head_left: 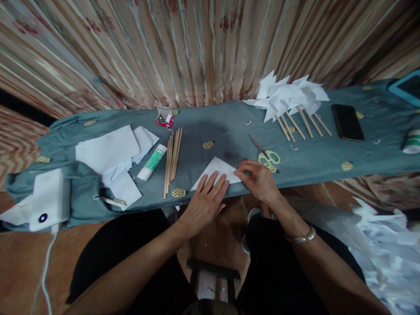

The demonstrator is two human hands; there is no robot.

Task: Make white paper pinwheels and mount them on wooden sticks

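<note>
Left hand (204,203) presses a paper triangle (218,166) flat, right hand (261,180) pinching its corner (cloth (226,122) edge near, room beyond).

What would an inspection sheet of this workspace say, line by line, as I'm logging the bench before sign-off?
Surface: grey-green cloth, rumpled at the left end.
Job's things: triangular paper at the near edge; sheets, glue stick and sticks to the left; scissors to the right; red box and pinwheels farther back.
Clutter: phone right of the pinwheels; white device at the left end.
Grips: left grip spread on the paper; right grip at its right corner, pinching or pressing unclear.
Cables: white cable hanging from the device.
Surroundings: curtain behind; white paper pile at lower right.
</note>
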